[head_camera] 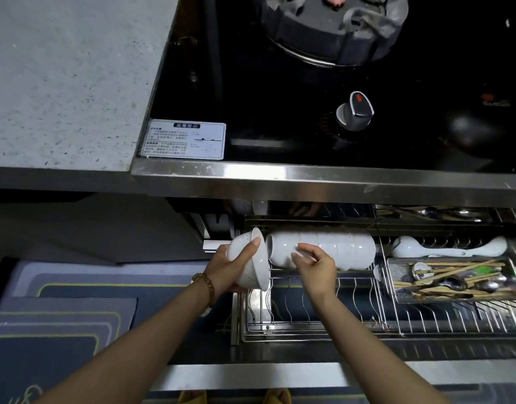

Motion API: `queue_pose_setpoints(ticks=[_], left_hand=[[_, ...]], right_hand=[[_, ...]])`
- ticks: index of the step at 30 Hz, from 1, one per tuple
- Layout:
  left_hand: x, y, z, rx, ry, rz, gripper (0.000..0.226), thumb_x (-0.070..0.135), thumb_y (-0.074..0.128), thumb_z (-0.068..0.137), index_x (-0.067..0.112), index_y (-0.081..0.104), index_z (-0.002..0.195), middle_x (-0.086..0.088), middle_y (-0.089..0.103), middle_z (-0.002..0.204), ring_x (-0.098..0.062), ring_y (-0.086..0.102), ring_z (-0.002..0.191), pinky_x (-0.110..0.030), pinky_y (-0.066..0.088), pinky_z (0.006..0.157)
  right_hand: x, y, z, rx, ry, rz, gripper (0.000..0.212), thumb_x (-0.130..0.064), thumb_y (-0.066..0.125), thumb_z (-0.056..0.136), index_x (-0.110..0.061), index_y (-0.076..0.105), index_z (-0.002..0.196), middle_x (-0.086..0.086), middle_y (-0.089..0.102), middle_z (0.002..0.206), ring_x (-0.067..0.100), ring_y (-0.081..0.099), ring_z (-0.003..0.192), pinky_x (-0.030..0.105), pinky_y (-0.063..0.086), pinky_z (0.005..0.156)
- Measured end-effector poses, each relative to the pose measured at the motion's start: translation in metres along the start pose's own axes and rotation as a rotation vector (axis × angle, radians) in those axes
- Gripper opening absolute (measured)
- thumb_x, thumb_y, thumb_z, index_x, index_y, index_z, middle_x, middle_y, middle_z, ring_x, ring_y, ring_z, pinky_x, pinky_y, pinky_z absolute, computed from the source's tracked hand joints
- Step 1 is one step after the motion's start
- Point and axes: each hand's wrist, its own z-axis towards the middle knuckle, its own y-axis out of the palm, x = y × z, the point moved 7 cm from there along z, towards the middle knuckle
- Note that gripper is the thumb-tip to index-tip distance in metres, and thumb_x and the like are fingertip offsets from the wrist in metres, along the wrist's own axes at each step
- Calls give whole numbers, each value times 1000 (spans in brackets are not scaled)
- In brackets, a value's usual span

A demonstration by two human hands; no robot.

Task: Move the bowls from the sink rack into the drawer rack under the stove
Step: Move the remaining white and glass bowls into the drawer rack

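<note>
Left hand [226, 265] wrapped around a white bowl [249, 262], thumb over the rim, bowl tipped on edge with its mouth facing right. Wooden bead bracelet [207, 284] on that wrist. Right hand [313, 265] empty, fingers loosely curled and slightly apart, fingertips resting on the near left end of the row of nested white bowls [324, 249]. Held bowl just left of that row, rim close to the first nested bowl; touching or not, cannot tell. Row lying on its side across the far part of the drawer rack [309, 316], pulled out below the stove [309, 83]. Bare wire slots nearer the camera under both wrists. To the right of the row, white ceramic spoons [449, 247] lying along the rack, and nearer, a mesh cutlery tray [455, 279] filled with chopsticks and metal spoons. Above the drawer, a steel front edge [309, 177], then black glass cooktop with a control knob [354, 112], a white label sticker [184, 139] at its near left corner, and a burner [332, 30] at the far side. Grey speckled surface [61, 68] to the left of the stove. Striped floor mat [61, 316] at near left.
</note>
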Motion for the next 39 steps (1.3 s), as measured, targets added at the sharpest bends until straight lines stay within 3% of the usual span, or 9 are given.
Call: queue_pose_setpoints(ticks=[4,8,13,17,21,27,32,36,39], left_hand=[[0,3,-1,-6,-26,18,66,59,62,72,13,50,117,-7,61,108,-17,63,81,-28,57,52],[-4,5,3,-7,-37,14,93,77,67,46,13,57,113,-9,68,105,-21,69,83,-32,58,59],[-3,13,5,-29,-19,33,69,68,58,68,10,62,106,-9,70,92,-18,68,68,-23,53,47],[-5,7,8,14,61,11,50,54,52,84,9,57,105,-4,64,83,-16,63,67,-22,52,49],[-8,-6,11,62,154,-38,25,33,52,91,16,54,110,3,58,89,-13,58,67,-19,50,49],[-14,-25,20,169,255,95,36,33,53,90,18,51,123,-5,57,121,-11,57,88,-31,47,85],[-27,-24,30,146,243,251,58,44,51,88,19,37,139,-3,40,145,-19,40,132,-36,34,111],[-36,-15,33,87,209,284,65,44,51,88,18,28,144,-4,31,152,-19,30,139,-36,28,114],[-41,-12,37,89,191,285,67,40,52,88,16,26,145,-5,29,153,-19,31,139,-32,29,112]], right_hand=[[-35,7,-40,-211,-97,135,13,-1,63,84,-1,68,95,27,66,72,15,60,72,10,50,69],[-58,21,-78,-520,-203,32,17,-5,68,80,-20,73,87,-4,73,77,0,65,69,14,52,65],[-60,20,-76,-412,-402,-243,5,-15,74,77,-18,76,80,1,70,66,4,55,59,29,50,61],[-55,13,-62,-332,-266,-73,11,-9,75,74,-20,75,72,-10,63,52,0,52,52,15,46,57],[-39,15,-41,-333,-68,150,16,1,71,75,-1,72,91,-7,71,59,2,64,58,14,54,64],[-20,20,-9,-305,42,184,12,2,66,80,1,70,91,-8,70,59,3,61,54,12,54,60],[-8,22,10,-306,68,165,19,-1,66,81,5,68,99,-2,72,65,4,64,56,13,56,61],[-3,35,14,-285,79,153,12,-1,65,81,6,69,90,39,58,72,22,53,71,17,53,60],[3,44,19,-247,83,117,13,-3,68,80,-4,71,67,21,57,71,24,48,74,33,49,69]])
